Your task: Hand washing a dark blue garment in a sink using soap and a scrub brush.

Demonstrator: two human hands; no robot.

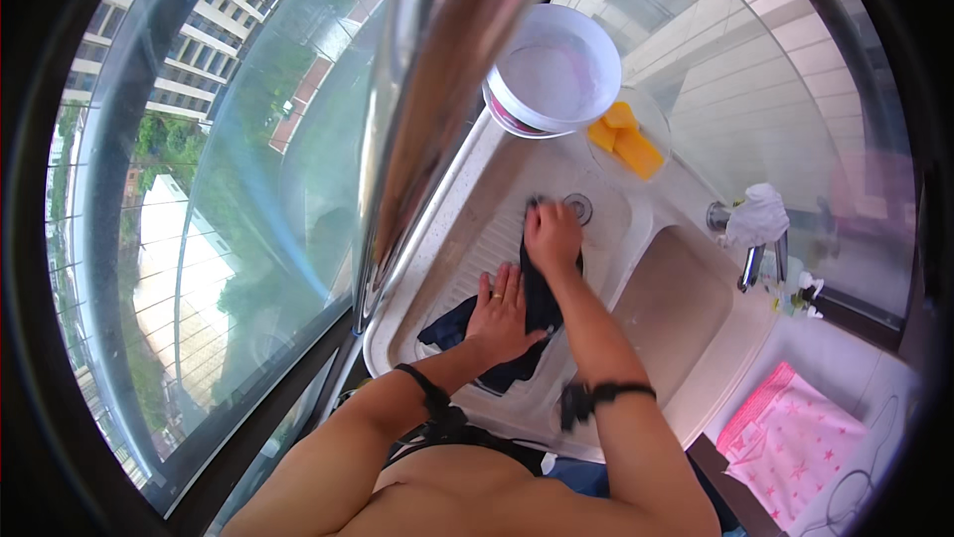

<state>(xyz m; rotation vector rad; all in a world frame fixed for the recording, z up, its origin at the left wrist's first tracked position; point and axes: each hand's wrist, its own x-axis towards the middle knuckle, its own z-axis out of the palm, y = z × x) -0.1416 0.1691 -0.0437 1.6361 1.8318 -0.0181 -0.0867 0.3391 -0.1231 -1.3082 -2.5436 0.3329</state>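
A dark navy garment [531,358] lies spread over the ribbed washboard [477,269] in the left basin of a laundry sink. Flat on it rests my left hand [501,317], palm down, with the thumb spread and a ring on one finger. My right hand [553,237] is curled into a fist around the garment's far part, close to the round drain [577,209]. A dark tip of cloth pokes out beyond the knuckles. Whatever is inside that fist is hidden by the fingers.
White buckets [555,108] are nested at the sink's far corner, beside orange sponge-like pieces [633,149]. On the right are a second basin [674,313], a tap [753,265] draped with a white cloth [756,216], pump bottles [794,284] and folded pink fabric [797,436]. A metal rail [440,90] and window glass border the left.
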